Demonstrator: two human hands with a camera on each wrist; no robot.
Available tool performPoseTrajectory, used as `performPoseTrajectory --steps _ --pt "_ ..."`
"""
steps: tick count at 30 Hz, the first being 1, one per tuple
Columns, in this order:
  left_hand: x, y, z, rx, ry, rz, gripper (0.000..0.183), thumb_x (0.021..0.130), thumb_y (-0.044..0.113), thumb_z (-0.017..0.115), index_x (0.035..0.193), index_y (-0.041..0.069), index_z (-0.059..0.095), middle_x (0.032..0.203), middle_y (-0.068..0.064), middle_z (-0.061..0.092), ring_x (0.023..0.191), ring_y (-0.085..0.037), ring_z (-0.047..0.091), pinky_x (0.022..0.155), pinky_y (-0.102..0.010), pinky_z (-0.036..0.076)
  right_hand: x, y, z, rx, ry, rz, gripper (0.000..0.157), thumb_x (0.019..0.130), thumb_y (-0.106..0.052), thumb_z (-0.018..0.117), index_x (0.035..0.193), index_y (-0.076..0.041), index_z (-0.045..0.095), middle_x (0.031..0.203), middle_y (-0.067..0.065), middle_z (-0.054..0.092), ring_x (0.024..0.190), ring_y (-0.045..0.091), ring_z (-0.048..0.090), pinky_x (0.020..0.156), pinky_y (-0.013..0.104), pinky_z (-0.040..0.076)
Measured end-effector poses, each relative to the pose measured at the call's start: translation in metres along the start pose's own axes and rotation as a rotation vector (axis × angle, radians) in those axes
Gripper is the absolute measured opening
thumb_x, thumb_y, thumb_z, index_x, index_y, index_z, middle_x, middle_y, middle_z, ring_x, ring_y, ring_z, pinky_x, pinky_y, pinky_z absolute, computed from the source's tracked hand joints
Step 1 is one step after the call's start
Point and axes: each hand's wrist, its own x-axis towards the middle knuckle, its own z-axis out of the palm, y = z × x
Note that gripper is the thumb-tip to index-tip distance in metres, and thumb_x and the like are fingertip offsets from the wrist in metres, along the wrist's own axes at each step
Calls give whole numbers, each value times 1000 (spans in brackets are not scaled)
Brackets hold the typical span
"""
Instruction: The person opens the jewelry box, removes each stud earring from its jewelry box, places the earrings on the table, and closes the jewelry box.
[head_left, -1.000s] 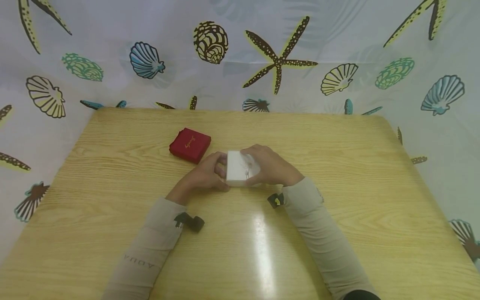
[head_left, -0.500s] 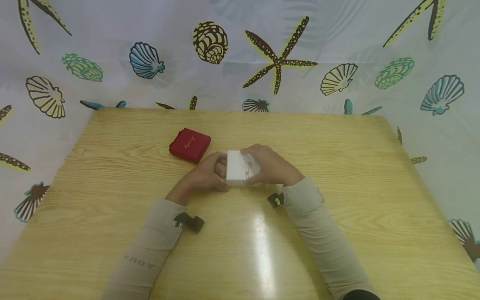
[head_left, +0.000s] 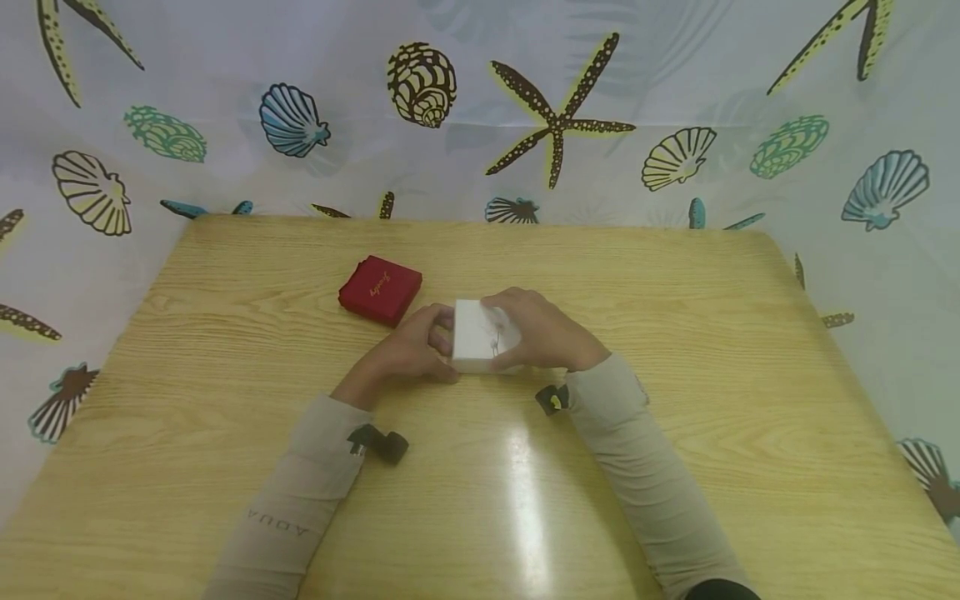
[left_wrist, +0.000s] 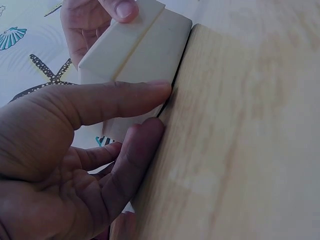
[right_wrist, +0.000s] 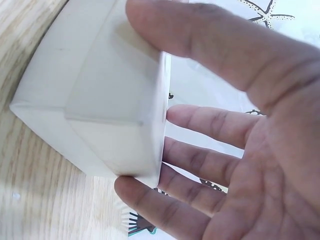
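Observation:
A small white lidded box (head_left: 471,330) with a faint thin drawing on top rests on the table between both hands. My right hand (head_left: 546,333) grips its lid (right_wrist: 117,75) from the right, thumb on the near side and a fingertip on the opposite side. From the left, my left hand (head_left: 411,343) holds the lower part (left_wrist: 152,57), thumb against the near wall. A seam between lid and base shows in both wrist views. Whatever is inside the box is hidden. Just beyond my left hand lies a red box (head_left: 381,290) with gold lettering.
The wood-grain table (head_left: 675,292) stretches well past both hands. Behind it hangs a pale curtain (head_left: 465,158) printed with shells and starfish. Each sleeved wrist carries a small black camera mount, such as the left mount (head_left: 381,444).

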Motion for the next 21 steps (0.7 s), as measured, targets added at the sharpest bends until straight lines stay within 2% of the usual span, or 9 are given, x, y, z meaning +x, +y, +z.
performPoseTrajectory --steps 10,21 --pt "1 1 1 13 -1 -3 85 72 2 86 144 7 41 135 -11 50 111 -26 62 89 -32 53 -1 -1 -2 6 -1 10 83 74 -22 87 144 1 47 145 20 52 129 35 50 109 48 43" --pt "1 1 1 0 2 -12 84 71 2 86 142 8 42 133 -11 52 112 -26 61 89 -32 54 -3 -2 -5 -1 21 -25 83 72 -20 88 142 3 49 141 21 55 123 33 53 104 47 47"
